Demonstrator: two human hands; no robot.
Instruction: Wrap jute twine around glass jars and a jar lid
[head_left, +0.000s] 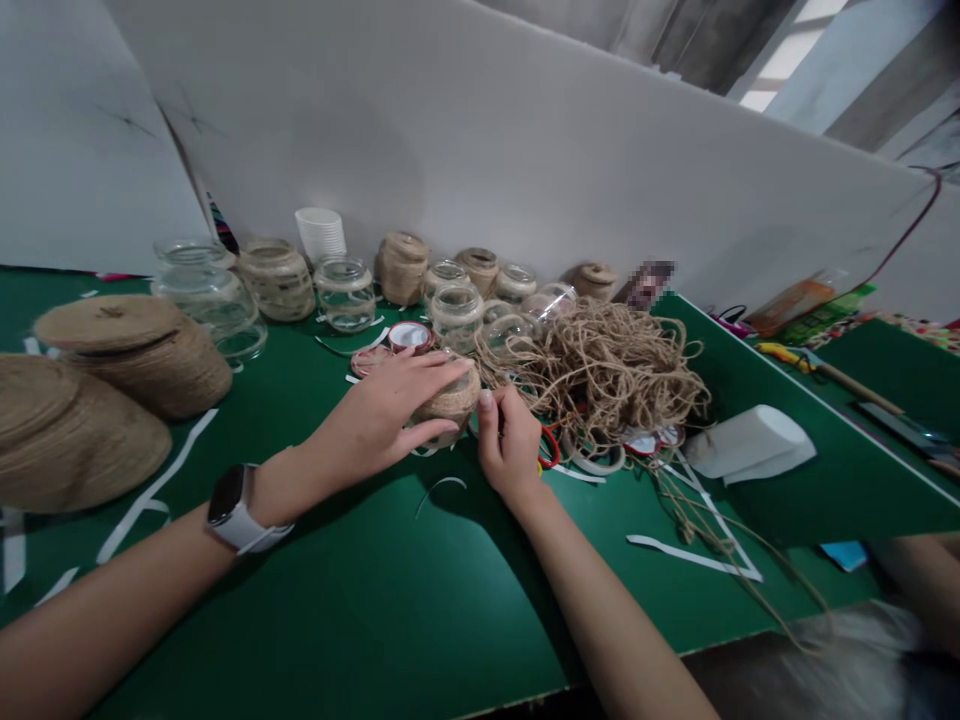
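Observation:
My left hand (397,405), with a watch on its wrist, lies across a small glass jar (454,398) wrapped in jute twine. Its fingers hold the top of the jar and its thumb presses the near side. Close by the jar's right side, my right hand (511,440) is closed in a pinch, thumb against forefinger, apparently on the jute twine that goes round the jar. The strand between the fingers is mostly hidden. A big tangled heap of jute twine (626,365) lies just beyond my right hand, with loose strands reaching toward the jar.
Bare glass jars (345,295) and twine-covered jars (405,268) line the white partition (450,130). Large twine-covered jars (172,360) stand at left. White strips (157,485) litter the green table (337,610). A white roll (754,442) lies right; another person's arm shows at lower right.

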